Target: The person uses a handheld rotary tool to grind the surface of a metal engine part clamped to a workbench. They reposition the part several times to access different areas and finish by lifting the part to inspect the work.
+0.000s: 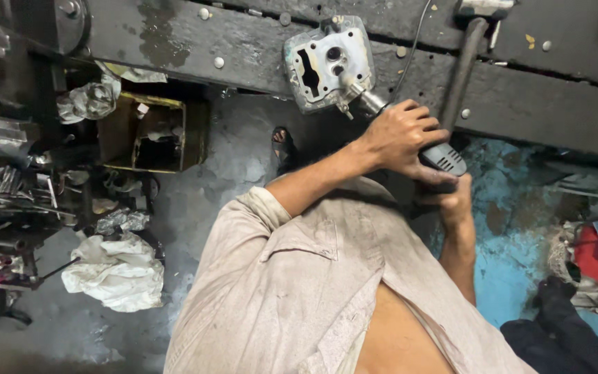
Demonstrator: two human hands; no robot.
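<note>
Beige shirt cloth (292, 291), creased and stained, fills the lower middle of the view, hanging open at the front. From it two bare forearms reach up toward a dark, oil-stained bench (520, 104) that runs across the top of the picture. One hand (399, 135), which by the way the arms lie seems to be the left, has its fingers (423, 121) wrapped tight round the forward part of a grey handheld power grinder (444, 158). The other hand (455, 201), seemingly the right, sits lower and just behind it, closed around the rear of the same tool, though most of its fingers are hidden under the tool body. The grinder's metal nose (368, 100) points up and to the left and touches the lower edge of a grey cast-metal engine part (327, 62), which lies flat on the bench with its machined face, ports and bolt holes turned toward the camera. A thin cable (413, 48) runs up across the bench beside the part, and a hammer with a dark handle (461, 69) lies on the bench just right of the hands. Below the bench edge, on the wet grey floor (243, 152), stands an open yellowish metal box (153, 131), with crumpled white rags (115, 273) and scattered tools further left. Blue-painted floor (513, 235) shows at the right.
</note>
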